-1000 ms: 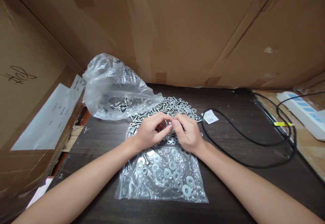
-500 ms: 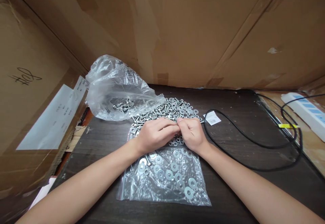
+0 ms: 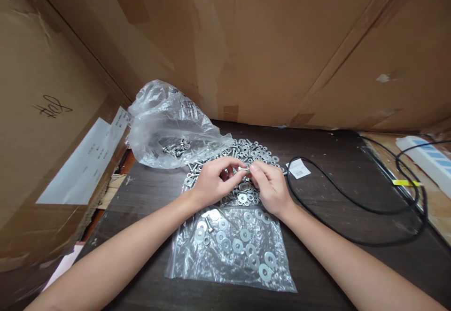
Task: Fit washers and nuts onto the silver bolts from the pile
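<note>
In the head view, a small, silvery metal bolt (image 3: 243,168) is pinched between the narrowed fingers of the left hand (image 3: 216,179) and right hand (image 3: 269,185), just above a loose heap of silvery bolts, nuts and washers (image 3: 264,154). If either grip is relaxed, the bolt could be dropped and lost among similar pieces. The clear, flat plastic bag (image 3: 229,269) on the dark-brown desk (image 3: 338,151) could be dragged by a wrist.

Dark tabletop (image 3: 334,151), pile of bolts and washers (image 3: 257,152), crumpled bag (image 3: 151,118), flat bag (image 3: 216,261), black cable (image 3: 384,244), paper slip (image 3: 299,169)
</note>
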### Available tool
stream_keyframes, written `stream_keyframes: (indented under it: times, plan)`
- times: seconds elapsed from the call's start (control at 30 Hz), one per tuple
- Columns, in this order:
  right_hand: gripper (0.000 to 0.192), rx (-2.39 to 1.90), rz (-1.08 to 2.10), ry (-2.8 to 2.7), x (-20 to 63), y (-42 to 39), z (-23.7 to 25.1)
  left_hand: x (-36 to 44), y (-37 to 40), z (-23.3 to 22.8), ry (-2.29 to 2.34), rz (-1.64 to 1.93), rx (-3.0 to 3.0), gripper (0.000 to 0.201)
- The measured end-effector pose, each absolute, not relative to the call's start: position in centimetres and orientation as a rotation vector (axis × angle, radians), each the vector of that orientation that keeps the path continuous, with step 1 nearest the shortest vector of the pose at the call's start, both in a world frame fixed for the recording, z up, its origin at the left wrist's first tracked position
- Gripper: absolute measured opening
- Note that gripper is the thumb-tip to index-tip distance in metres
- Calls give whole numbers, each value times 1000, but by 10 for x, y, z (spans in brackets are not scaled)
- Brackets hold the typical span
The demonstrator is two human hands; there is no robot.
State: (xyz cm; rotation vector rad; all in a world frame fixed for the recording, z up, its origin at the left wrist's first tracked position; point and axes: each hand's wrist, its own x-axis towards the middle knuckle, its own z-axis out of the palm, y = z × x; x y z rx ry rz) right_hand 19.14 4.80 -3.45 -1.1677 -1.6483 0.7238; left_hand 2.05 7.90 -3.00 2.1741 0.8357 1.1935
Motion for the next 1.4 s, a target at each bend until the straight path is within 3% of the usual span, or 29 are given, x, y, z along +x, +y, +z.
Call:
stream_keyframes:
  times: [0.1,0.3,0.83,1.27,1.4]
  plan:
    - [16,-1141,677,-1669,191,47,-34,20,81,-28,860,1170,2003,11]
    - [9,-1083,426,-1790,190,45,-32,21,81,-27,783,1103,1975,11]
    - [46,-1165,501,-1786,192,50,-38,19,79,-33,586,1179,2550,12]
    - [49,-1239,610,-1677,192,52,-39,19,78,-34,644,1169,2536,10]
    - [40,-1112,597,-1726,192,48,-33,18,79,-34,747,1186,2378,10]
